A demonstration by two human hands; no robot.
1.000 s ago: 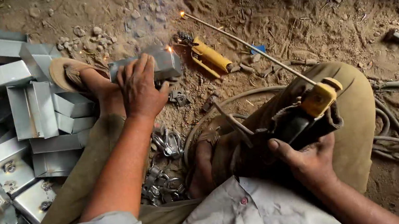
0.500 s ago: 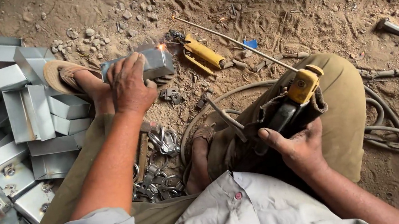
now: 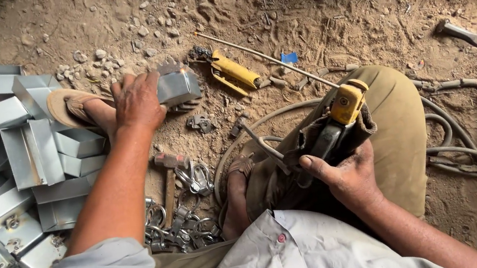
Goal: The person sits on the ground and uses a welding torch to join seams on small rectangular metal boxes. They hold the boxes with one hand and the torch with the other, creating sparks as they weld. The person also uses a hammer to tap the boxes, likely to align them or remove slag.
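Sparks at the rod tip have gone out since the earlier frames, and the rod [image 3: 265, 59] now points past the box [image 3: 176, 86] rather than touching it; the left hand has stayed on the box throughout.

Bare sandy ground [image 3: 357, 3] with pebbles and scraps serves as the floor; no walls show, only a dark edge at the top right.

One small grey sheet-metal box sits on the ground just beyond the person's sandalled foot [image 3: 80, 107]. The left hand [image 3: 138, 102] lies over the box's left end, fingers curled down on it, pressing it in place. The right hand [image 3: 346, 178] is clenched around one electrode holder [image 3: 337, 119], black with a yellow head, resting on the bent right knee; the thin rod runs from the yellow head up and left, ending near a yellow-handled tool [image 3: 234, 71] lying just right of the box.

One hammer [image 3: 169, 179] lies between the legs, beside a heap of shiny metal clips [image 3: 182, 221], too tangled to count. To the left, a pile of folded metal channels [image 3: 33, 152] holds at least ten pieces; an exact count is not possible. Thick cables [image 3: 472, 137] loop over the ground on the right, and one grey metal piece [image 3: 460, 33] lies well apart at the upper right.
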